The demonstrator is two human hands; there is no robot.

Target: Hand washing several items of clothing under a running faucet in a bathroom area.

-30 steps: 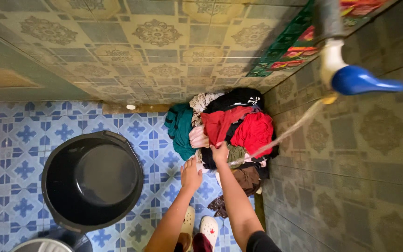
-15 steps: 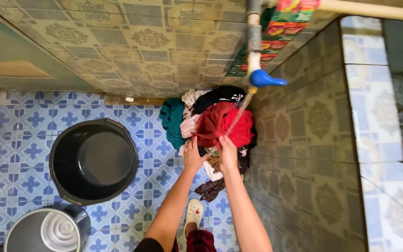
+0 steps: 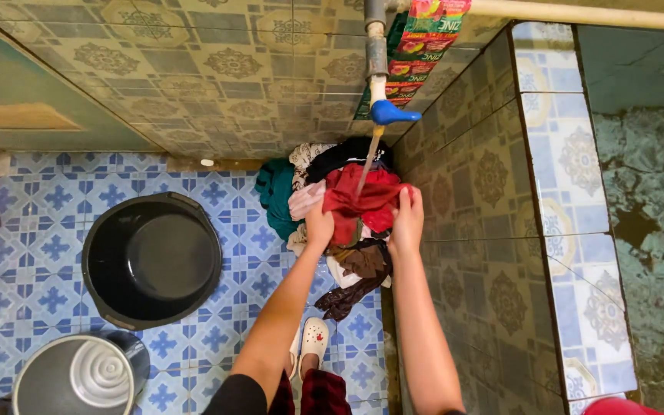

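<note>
Both my hands hold a red garment [image 3: 363,201] up over a heap of laundry [image 3: 324,207] in the corner. My left hand [image 3: 319,227] grips its left edge and my right hand [image 3: 406,219] grips its right edge. A thin stream of water runs from a blue tap [image 3: 390,113] onto the red cloth. The heap holds a teal piece [image 3: 273,194], black, white and pink pieces, and a brown one [image 3: 360,265] hanging below.
A large black bucket [image 3: 151,260] stands on the blue patterned floor tiles to the left. A metal pot [image 3: 78,375] sits at the lower left. A tiled wall rises on the right, with a water-filled basin [image 3: 647,223] beyond it. My white shoe [image 3: 313,340] shows below.
My hands have spread apart, lifting and opening the red garment under the tap. The view has shifted right, bringing the basin into sight.
</note>
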